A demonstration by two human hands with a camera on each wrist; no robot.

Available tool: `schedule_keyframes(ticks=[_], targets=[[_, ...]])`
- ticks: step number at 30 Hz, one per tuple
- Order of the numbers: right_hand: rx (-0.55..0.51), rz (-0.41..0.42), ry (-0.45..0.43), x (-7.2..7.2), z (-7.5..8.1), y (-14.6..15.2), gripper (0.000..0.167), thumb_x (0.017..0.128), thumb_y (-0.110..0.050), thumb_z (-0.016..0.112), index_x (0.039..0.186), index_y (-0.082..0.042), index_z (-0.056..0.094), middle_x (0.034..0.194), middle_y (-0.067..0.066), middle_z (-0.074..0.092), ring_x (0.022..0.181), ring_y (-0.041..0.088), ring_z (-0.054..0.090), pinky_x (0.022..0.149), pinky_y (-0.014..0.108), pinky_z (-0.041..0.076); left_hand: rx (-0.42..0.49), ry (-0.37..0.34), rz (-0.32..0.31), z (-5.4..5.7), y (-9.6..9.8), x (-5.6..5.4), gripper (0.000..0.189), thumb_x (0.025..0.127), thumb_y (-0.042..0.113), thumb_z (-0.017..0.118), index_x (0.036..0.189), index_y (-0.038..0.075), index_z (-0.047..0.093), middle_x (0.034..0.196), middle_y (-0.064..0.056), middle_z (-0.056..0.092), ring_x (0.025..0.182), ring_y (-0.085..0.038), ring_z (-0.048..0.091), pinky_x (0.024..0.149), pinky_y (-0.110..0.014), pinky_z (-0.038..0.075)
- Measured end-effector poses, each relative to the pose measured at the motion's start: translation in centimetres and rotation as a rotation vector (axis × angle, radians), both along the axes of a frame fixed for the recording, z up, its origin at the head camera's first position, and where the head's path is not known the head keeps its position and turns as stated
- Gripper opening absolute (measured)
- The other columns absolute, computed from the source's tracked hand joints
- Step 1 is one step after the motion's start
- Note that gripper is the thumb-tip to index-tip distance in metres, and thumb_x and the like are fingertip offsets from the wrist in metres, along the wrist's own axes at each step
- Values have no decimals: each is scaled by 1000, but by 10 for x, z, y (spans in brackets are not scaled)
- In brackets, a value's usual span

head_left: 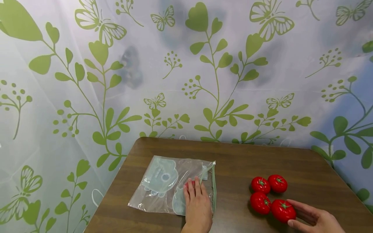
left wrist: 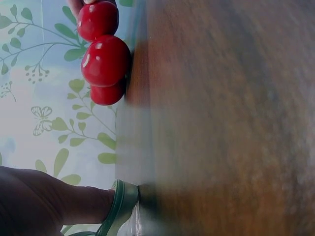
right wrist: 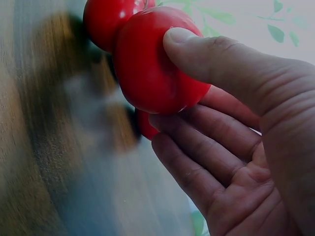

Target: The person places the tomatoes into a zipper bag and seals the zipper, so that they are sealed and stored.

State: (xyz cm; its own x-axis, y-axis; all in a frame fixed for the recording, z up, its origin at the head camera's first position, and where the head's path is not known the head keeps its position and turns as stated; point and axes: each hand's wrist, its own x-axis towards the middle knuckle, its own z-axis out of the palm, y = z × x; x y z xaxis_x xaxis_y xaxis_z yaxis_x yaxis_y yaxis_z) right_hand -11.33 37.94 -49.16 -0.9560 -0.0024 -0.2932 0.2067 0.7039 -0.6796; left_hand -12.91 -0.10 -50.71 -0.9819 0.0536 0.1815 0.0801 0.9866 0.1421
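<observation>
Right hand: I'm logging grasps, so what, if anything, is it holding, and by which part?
The right hand holds the front-right tomato by its sides, between thumb and fingers.

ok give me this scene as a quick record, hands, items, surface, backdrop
left hand: left hand rests on the clear bag, fingers mostly straight
right hand: right hand holds the nearest tomato between thumb and fingers
bag: lies flat, pale print, green edge on the side toward the tomatoes
tomato count: four, red; the other three tomatoes are grouped beside the held one
surface: brown table
backdrop: pale sheet with green leaves and butterflies
</observation>
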Motion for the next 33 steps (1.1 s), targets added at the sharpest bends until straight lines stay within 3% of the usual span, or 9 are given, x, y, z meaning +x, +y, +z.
schedule_keyframes(ticks=[9,16,24,33], targets=[[58,2,7,1,2,5,89,95,-44,86,156,10,51,146,33,65,123,40,76,87,34,67,-21,26,-8,-1,0,0,95,74,31,98,154,0,56,169,-22,47,158,-48,41,128,-63,34],[29,-15,5,2,-1,10,92,94,-45,87,158,10,49,151,34,61,125,40,75,88,36,67,-19,60,-9,-1,0,1,94,73,28,98,152,-1,57,167,-22,50,157,-48,44,127,-63,36],[37,-32,17,5,-2,12,94,92,-46,88,158,9,49,152,34,60,126,43,74,87,34,67,-11,36,-8,0,0,1,93,74,26,97,153,-1,57,168,-22,48,158,-48,42,128,-63,35],[64,-47,19,6,-1,13,99,91,-52,88,159,9,48,152,36,58,131,52,68,88,41,67,-7,14,-10,-1,-1,1,93,74,26,97,154,0,57,169,-22,47,159,-48,40,128,-64,34]])
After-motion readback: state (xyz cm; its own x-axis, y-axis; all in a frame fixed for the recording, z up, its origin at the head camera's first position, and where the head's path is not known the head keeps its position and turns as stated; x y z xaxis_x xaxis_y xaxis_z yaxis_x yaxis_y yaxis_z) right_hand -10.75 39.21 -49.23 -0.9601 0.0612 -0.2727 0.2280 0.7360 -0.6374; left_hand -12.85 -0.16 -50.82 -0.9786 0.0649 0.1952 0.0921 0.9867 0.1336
